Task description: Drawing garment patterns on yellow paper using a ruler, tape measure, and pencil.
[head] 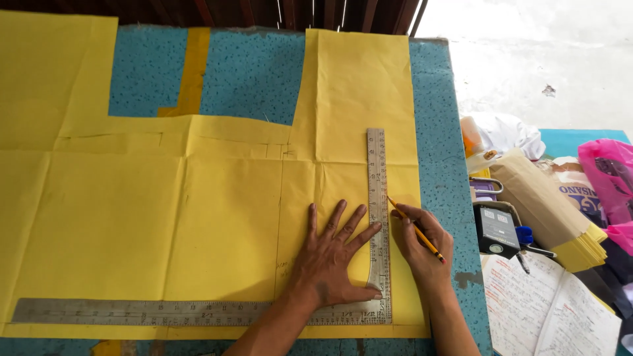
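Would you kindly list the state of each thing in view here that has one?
Yellow paper: spread flat on the table, creased, with pencil lines.
L-square ruler: flat on the paper, pinned by the left hand.
Left hand: fingers spread, pressing down.
Right hand: closed around the pencil.
Pencil: tip at the ruler's right edge.
Notebook: open.
Envelopes: stacked.
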